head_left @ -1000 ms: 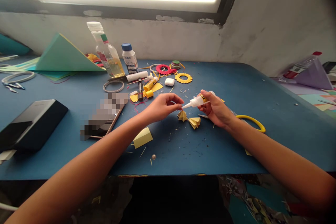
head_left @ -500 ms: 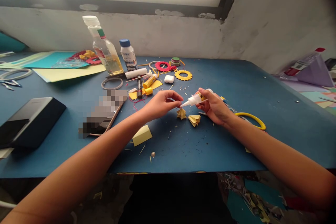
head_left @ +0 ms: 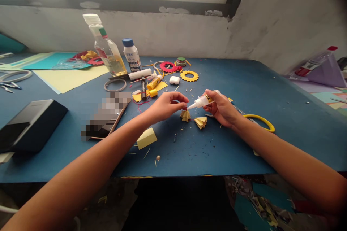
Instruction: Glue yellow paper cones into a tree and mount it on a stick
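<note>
My right hand (head_left: pixel 221 110) grips a white glue bottle (head_left: pixel 202 101) with a yellow and black label, its nozzle pointing left and down. The nozzle tip is at the fingertips of my left hand (head_left: pixel 169 106), just above a small pleated pale-yellow paper cone (head_left: pixel 185 116). My left thumb and forefinger pinch at the cone's top; a bit of dark red shows there, too small to make out. A second folded paper piece (head_left: pixel 201 122) lies on the table below the glue bottle. Close to my right wrist are scissors with a yellow handle (head_left: pixel 261 122).
A folded yellow paper (head_left: pixel 146 138) and a bead (head_left: pixel 158 157) lie near the front edge. Behind stand a glass bottle (head_left: pixel 110 56) and a blue-capped bottle (head_left: pixel 132 56). A phone (head_left: pixel 108 117), a dark box (head_left: pixel 35 124), a white case (head_left: pixel 174 80) and a yellow paper ring (head_left: pixel 189 76) are around.
The paper cone has shifted slightly left and up, now more upright and spread under my left fingertips. The glue bottle stays almost in place, its nozzle still at the left fingertips.
</note>
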The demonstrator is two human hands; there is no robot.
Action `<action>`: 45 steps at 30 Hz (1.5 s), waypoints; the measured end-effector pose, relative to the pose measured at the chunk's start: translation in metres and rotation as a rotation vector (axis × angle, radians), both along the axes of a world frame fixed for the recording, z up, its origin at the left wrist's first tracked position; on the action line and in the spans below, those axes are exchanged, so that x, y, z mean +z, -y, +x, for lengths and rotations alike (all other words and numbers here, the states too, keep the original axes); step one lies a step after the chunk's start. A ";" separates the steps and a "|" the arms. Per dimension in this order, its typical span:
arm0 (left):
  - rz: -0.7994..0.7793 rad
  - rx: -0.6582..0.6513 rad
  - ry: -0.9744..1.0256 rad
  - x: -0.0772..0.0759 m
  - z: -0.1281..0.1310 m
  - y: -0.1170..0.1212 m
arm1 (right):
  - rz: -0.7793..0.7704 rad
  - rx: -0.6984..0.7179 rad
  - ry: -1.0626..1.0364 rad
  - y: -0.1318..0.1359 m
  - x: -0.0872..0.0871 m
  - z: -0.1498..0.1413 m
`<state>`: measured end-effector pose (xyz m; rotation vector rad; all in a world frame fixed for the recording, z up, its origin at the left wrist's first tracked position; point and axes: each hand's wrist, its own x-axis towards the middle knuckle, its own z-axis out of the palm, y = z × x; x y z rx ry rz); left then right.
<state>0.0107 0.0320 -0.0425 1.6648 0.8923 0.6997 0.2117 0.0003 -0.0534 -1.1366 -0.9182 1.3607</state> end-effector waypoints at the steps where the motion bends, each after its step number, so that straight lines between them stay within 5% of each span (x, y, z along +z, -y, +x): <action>1: -0.001 -0.001 -0.001 0.000 0.000 0.000 | 0.004 0.004 0.003 0.000 0.000 0.000; 45: -0.026 -0.009 0.001 0.000 0.000 0.001 | -0.095 -0.077 0.003 0.000 0.007 -0.003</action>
